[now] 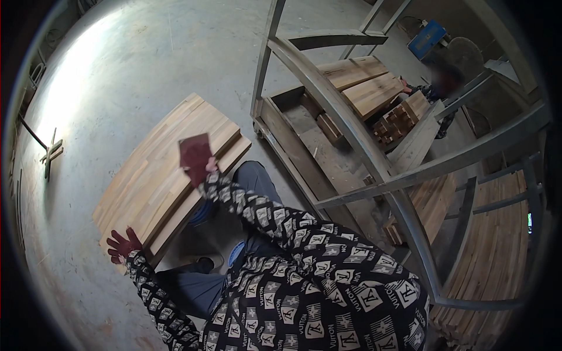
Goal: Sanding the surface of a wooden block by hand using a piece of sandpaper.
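Prominently, pale lettering and block emblems repeat across the person's black jacket. The laminated wooden panel lies slantwise before the person, atop another board, above a grey, scuffed floor. The right hand grasps a dark-red rectangular pad over the panel's upper face; the left hand, gloved, rests with fingers spread, gripping nothing, at the near-left corner. Right: a metal frame, stacked boards, a co-worker and a blue machine.
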